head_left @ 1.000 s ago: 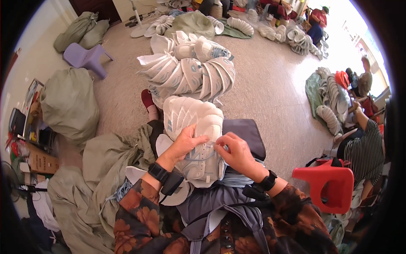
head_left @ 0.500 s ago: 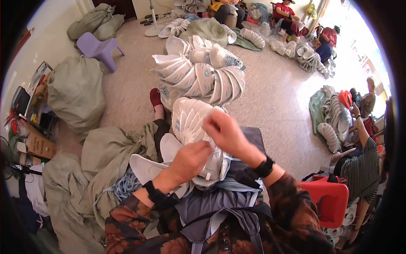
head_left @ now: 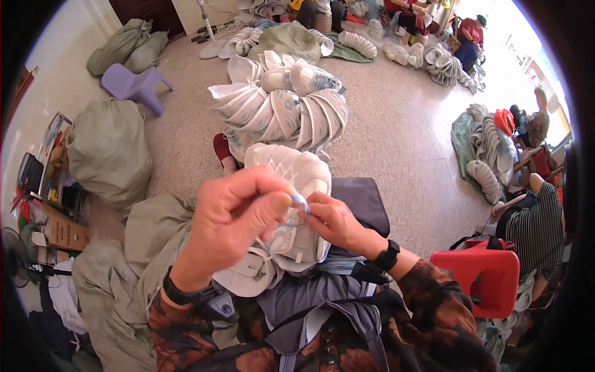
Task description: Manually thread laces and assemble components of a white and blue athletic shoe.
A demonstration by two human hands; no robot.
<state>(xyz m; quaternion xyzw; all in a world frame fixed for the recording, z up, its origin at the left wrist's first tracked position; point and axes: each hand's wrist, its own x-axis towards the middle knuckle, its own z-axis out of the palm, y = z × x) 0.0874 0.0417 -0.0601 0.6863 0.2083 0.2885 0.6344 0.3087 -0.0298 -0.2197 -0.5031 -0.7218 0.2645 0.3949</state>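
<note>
- Nearest, on the lap at 6 o'clock from the hands, a bundle of pale blue laces (head_left: 338, 266) lies beside the shoe upper.
- The shoe upper (head_left: 302, 245) rests upon the lap, below the hands; it is white and pale grey, soft-looking, with its front turned up.
- The left hand (head_left: 229, 218), at 10 o'clock from it, pinches the blue lace (head_left: 300, 202) between thumb and finger.
- The right hand (head_left: 338, 222), at 1 o'clock, has its fingertips closed on the same lace.
- A strand crosses the upper, so I judge this piece partly done; the bunched part seems unfinished, and I cannot tell if it is knotted.
- Farther, at 12 o'clock on the floor (head_left: 396, 136), a curved pile of uppers (head_left: 285, 118) waits; at its far side, one shows blue lacing.
</note>
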